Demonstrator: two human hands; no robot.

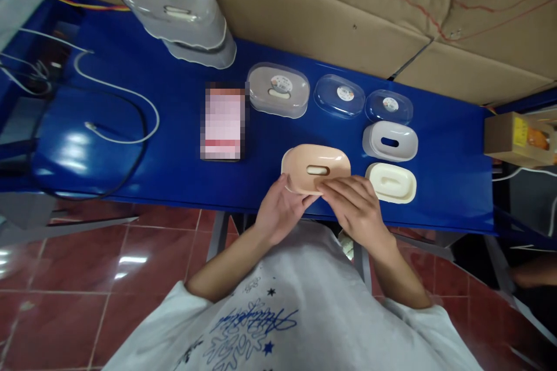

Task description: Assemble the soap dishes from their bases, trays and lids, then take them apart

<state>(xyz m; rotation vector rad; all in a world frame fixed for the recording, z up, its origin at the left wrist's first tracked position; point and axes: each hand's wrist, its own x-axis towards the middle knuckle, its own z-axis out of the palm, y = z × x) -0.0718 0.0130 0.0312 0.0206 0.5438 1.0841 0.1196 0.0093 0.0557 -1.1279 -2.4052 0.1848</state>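
Fingers of our right hand [359, 208], close together, grip the near edge of a peach, oblong, slotted plastic box [317, 156]; our left hand [278, 211] pinches its left side, above a glossy blue table [183, 177]

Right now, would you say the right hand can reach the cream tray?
Probably yes: the cream tray lies close beside the right hand, nothing visible between them, though that hand is busy holding the peach container.
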